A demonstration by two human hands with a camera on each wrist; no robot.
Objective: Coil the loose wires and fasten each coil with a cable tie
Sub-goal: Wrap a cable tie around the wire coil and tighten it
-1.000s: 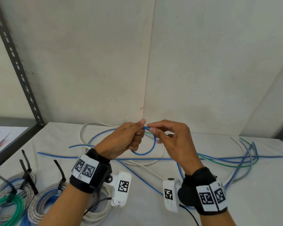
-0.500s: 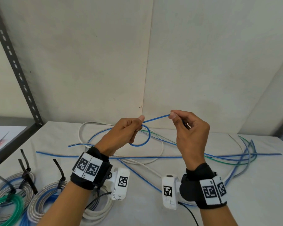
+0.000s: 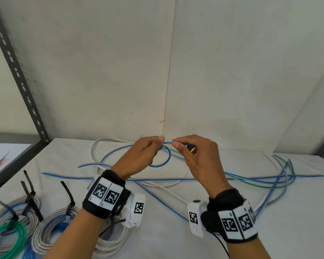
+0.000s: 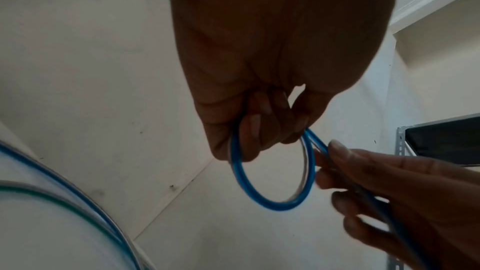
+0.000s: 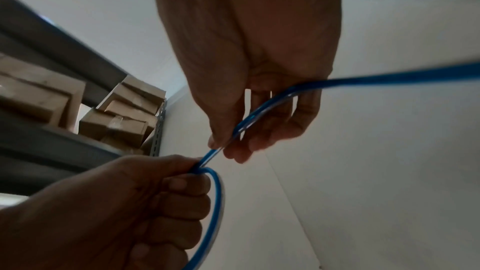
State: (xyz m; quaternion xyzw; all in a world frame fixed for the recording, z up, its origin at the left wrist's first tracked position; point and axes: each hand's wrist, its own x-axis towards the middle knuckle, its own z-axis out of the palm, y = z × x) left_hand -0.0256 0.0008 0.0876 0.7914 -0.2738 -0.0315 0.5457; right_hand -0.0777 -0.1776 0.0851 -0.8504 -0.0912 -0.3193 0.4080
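Observation:
I hold a blue wire (image 3: 167, 157) above the white table (image 3: 176, 236), with one small loop hanging from my left hand (image 3: 148, 152). That hand grips the top of the loop (image 4: 272, 204) with curled fingers. My right hand (image 3: 187, 150) pinches the same wire (image 5: 244, 126) right beside the left thumb, and the wire runs back through its palm to the right. Loose blue, green and white wires (image 3: 260, 182) lie spread on the table behind and to the right. No loose cable tie shows.
Several finished coils (image 3: 51, 221) with black cable ties (image 3: 68, 195) sit at the front left, a green coil (image 3: 6, 238) among them. A grey shelf post (image 3: 17, 71) rises at the left. Cardboard boxes (image 5: 122, 116) stand on a shelf. White walls close the back.
My right hand, which had drawn the wire out to the right and up, has come back to the left thumb. The left hand keeps its loop.

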